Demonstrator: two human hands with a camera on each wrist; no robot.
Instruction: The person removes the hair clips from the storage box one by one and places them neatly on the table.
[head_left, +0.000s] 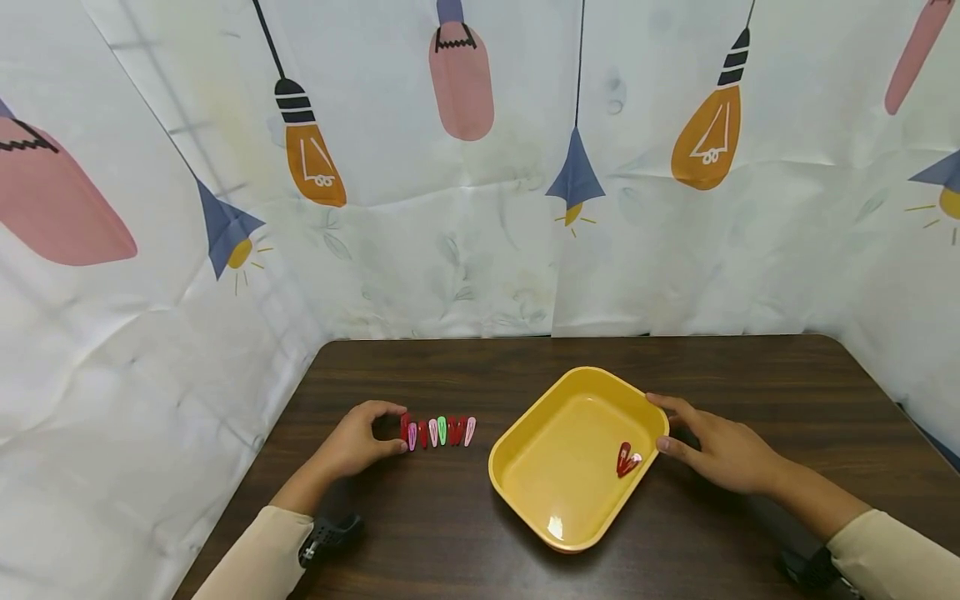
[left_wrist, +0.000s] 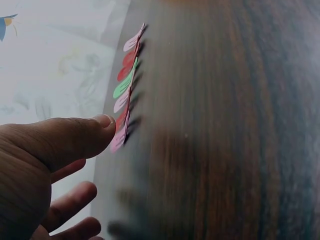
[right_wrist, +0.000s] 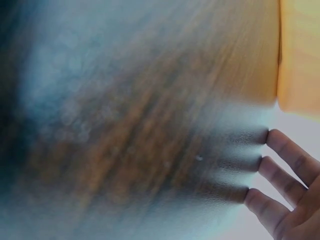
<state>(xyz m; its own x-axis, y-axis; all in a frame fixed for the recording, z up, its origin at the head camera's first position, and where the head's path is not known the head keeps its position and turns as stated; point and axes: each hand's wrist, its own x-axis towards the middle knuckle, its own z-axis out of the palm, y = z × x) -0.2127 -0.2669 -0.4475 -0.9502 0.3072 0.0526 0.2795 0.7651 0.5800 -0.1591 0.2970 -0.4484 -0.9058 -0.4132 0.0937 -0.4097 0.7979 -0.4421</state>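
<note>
A short row of hair clips [head_left: 442,431] in red, pink and green lies on the dark wooden table. At the row's left end my left hand [head_left: 358,442] holds a red hair clip [head_left: 404,426] lengthwise between thumb and index finger. In the left wrist view the thumb [left_wrist: 85,137] covers that end, beside a pink clip [left_wrist: 118,140]. A yellow tray [head_left: 555,450] stands right of the row, with a few red and pink clips [head_left: 627,460] inside. My right hand [head_left: 723,450] rests index finger and thumb against its right corner. Its other fingertips touch the table.
The wooden table [head_left: 420,508] spreads under everything. Behind it and on the left hangs a white curtain [head_left: 450,267] printed with lamps and bulbs. Dark wrist straps [head_left: 327,536] sit at both sleeves.
</note>
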